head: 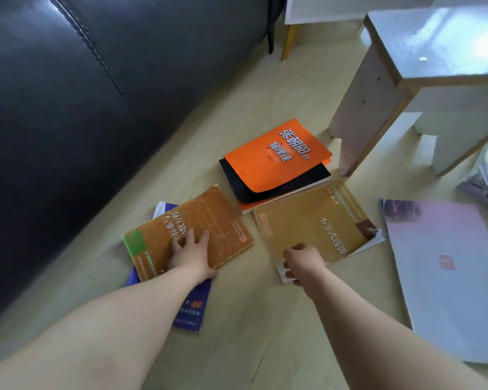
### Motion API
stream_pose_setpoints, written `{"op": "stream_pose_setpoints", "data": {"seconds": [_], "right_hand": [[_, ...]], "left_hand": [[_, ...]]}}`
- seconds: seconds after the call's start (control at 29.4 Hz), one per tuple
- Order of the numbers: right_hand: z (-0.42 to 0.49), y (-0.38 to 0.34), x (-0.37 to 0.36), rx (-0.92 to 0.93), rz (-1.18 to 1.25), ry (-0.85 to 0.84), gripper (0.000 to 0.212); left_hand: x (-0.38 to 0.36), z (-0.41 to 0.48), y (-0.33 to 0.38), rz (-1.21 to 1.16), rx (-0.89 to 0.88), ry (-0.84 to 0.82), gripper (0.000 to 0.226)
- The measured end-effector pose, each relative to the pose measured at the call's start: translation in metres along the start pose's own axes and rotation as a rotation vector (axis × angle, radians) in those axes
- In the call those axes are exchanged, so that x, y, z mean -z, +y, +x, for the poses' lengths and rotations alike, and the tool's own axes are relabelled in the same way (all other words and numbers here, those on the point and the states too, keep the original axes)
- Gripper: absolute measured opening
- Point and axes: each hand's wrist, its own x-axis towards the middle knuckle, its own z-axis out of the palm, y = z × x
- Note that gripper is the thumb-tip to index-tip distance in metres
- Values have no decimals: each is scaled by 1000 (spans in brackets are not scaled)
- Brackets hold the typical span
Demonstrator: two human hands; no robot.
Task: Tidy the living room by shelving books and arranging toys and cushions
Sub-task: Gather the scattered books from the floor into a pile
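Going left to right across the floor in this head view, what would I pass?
Dark sofa → purple book → brown book under the left hand → tan book gripped by the right hand → pale folder.

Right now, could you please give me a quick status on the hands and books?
Left hand flat on left brown book. Right hand gripping right brown book corner. Orange book untouched.

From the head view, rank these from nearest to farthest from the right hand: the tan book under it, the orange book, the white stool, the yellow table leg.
1. Tan book: the right hand grips its near corner.
2. Orange book: on the floor, just beyond.
3. White stool: farther, to the right.
4. Yellow table leg: farthest, by the sofa's end.
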Motion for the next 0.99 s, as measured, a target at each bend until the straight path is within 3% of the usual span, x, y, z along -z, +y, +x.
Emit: {"op": "stream_pose_setpoints", "data": {"seconds": [0.2,0.34,0.44,0.65,0.82,0.99], "right_hand": [[13,-10,-3,60,-34,4,8],[12,-4,-10,44,-53,-11,11],[13,-5,-8,51,-48,19,11],[13,4,-6,55,-27,74,10],[11,9,2,66,-49,167,17],[16,19,11,-12,-14,232,19]], "left_hand": [[2,-8,2,157,-45,1,82],[-2,-15,-2,325,-161,256,67],[8,-11,-1,448,-120,352,66],[-8,-10,13,451,70,118,62],[-9,-13,8,306,71,36,95],[-12,-8,18,332,63,52,63]]}}
